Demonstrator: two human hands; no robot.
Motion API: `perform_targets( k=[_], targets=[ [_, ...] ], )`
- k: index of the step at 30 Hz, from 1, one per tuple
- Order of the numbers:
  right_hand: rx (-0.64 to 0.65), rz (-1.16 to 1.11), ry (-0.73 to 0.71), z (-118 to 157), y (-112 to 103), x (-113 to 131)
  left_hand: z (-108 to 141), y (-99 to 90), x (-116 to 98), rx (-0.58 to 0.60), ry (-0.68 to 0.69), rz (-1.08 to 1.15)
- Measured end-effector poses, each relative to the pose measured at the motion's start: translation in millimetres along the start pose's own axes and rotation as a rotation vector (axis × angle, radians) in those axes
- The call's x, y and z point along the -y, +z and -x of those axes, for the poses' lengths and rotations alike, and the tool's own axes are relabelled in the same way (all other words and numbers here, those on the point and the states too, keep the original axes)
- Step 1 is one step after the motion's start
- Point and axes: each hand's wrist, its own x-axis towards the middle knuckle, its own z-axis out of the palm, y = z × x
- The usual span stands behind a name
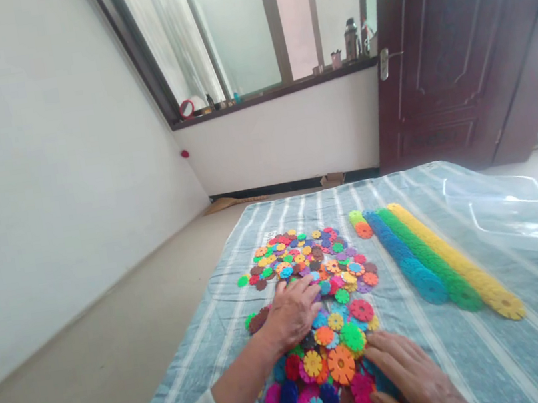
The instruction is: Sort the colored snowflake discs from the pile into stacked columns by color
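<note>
Many flat, notched plastic discs (pixel 341 364) in mixed colours lie in a loose pile on the striped cloth. Over the middle of that pile is my left hand (pixel 293 312), palm down, its fingers stretched forward and touching discs. At the pile's near right edge rests my right hand (pixel 408 372), its fingers extended against the discs and its thumb apart; part of its grip side is hidden. To the right, overlapping discs form a blue row (pixel 413 267), a green row (pixel 435 264) and a yellow row (pixel 460 260). A short row of orange and light green discs (pixel 361 228) sits beside the blue one.
The pile and rows lie on a blue-grey striped cloth (pixel 219 343). Clear plastic containers (pixel 523 210) stand at the right. Beyond are a window sill (pixel 273 96) holding small items and a flask (pixel 351 41), and a dark red door (pixel 448 47).
</note>
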Motion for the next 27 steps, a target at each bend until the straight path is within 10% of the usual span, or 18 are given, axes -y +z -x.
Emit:
perform_targets(
  k=[8,19,27],
  targets=[
    [0.045,0.011,-0.023,0,0,0,13,-8.2,53,0.017,-0.045,0.016],
    [-0.025,-0.016,0.057,-3,2,8,-21,-10.3,47,0.005,-0.042,0.044],
    [-0.007,-0.006,0.057,-3,0,8,-30,-4.8,90,-0.011,-0.175,0.067]
  ],
)
